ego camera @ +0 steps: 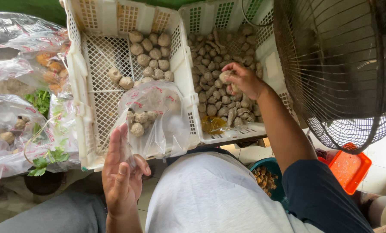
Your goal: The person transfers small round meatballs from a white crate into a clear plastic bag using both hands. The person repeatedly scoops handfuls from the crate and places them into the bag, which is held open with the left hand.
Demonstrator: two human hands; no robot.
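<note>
Looking down, we see our right hand (243, 80) reaching into the right-hand white crate (268, 64), where its fingers are closed around a pale round ball (224, 76), lifted just above the heap of balls (221, 92) that fills that crate. Our left hand (123, 174) is well apart from it, nearer our lap, with the palm turned up and the fingers pinching the edge of a clear plastic bag (154, 116). The bag rests over the front rim of the left-hand white crate (78, 86) and has a few balls (139, 121) inside it, just beyond our fingertips. More loose balls (150, 54) lie farther back in that left crate (some in a cluster, two off to the side). So the ball in our right hand sits up and to the right of the bag, with the wall between the two crates in between them.

At the left edge lie other plastic bags (16, 51) with leafy greens (42, 162). A wire fan guard (339, 64) fills the upper right, with an orange tray (350, 168) and a teal bowl (266, 177) of brown pieces on the floor below.
</note>
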